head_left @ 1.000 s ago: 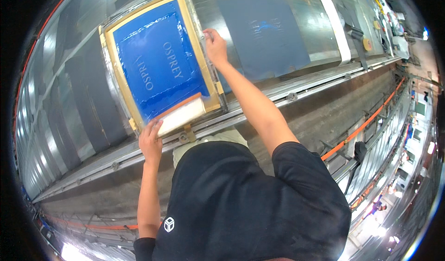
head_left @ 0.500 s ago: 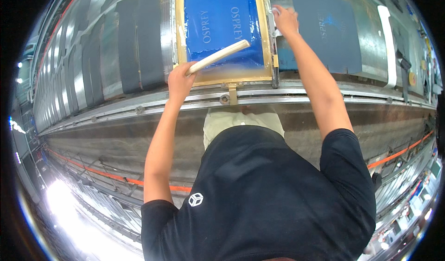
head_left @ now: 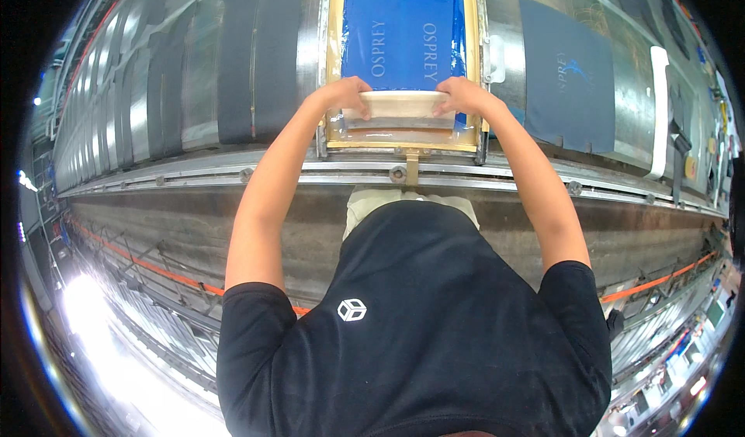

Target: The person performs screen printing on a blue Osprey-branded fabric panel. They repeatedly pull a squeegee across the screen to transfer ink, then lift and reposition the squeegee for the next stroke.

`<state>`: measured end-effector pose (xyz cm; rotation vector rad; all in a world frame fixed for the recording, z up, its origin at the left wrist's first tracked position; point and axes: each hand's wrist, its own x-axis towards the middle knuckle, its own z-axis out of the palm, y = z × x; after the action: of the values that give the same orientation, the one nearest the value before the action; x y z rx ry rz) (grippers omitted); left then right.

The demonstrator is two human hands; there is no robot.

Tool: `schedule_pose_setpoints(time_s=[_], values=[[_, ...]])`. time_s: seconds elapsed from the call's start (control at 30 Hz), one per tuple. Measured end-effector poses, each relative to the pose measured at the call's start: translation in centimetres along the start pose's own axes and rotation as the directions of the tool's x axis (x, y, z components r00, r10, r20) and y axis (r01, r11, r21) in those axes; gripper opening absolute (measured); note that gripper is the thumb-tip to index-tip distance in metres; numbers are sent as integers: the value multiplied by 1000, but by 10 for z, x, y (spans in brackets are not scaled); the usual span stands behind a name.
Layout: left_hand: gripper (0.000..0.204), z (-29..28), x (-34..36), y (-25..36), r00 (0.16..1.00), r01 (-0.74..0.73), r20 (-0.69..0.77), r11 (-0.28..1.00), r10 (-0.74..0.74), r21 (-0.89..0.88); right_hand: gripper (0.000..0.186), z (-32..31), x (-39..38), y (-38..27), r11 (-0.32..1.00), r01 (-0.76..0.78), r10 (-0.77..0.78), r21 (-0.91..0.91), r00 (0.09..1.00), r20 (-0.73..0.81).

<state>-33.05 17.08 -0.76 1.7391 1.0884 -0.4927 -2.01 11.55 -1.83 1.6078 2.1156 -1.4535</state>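
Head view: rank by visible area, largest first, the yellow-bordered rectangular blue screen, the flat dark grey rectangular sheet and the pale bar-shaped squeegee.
1. Yellow-bordered rectangular blue screen, cut off at the top
2. Flat dark grey rectangular sheet
3. Pale bar-shaped squeegee, partly covered by left hand and right hand

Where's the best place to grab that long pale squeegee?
Probably near both ends of the squeegee, coming from the person's side with left hand and right hand. It's long and straight, set crosswise inside the yellow frame, so a spread grip should steer it evenly.
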Motion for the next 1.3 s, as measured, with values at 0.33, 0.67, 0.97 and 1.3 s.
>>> schedule_pose_setpoints(time_s=[0.33, 0.67, 0.97, 1.3], values=[[64, -132, 70, -10, 983, -165, 78, 986, 165, -7, 73, -141, 70, -3, 999, -31, 31, 4, 989, 141], [32, -137, 99, 25, 713, 95, -685, 947, 150, 307, 39, -138, 110, 23, 981, 18, -142, -194, 746, -650], [40, 68, -13, -3, 505, -70, -791, 930, 346, 362, 53, 48, -38, -13, 991, 99, -130, -85, 725, -676], [48, 52, -32, 11, 520, -86, -759, 909, 391, 409, 50, 36, -48, -27, 980, 146, -199, -135, 691, -695]])
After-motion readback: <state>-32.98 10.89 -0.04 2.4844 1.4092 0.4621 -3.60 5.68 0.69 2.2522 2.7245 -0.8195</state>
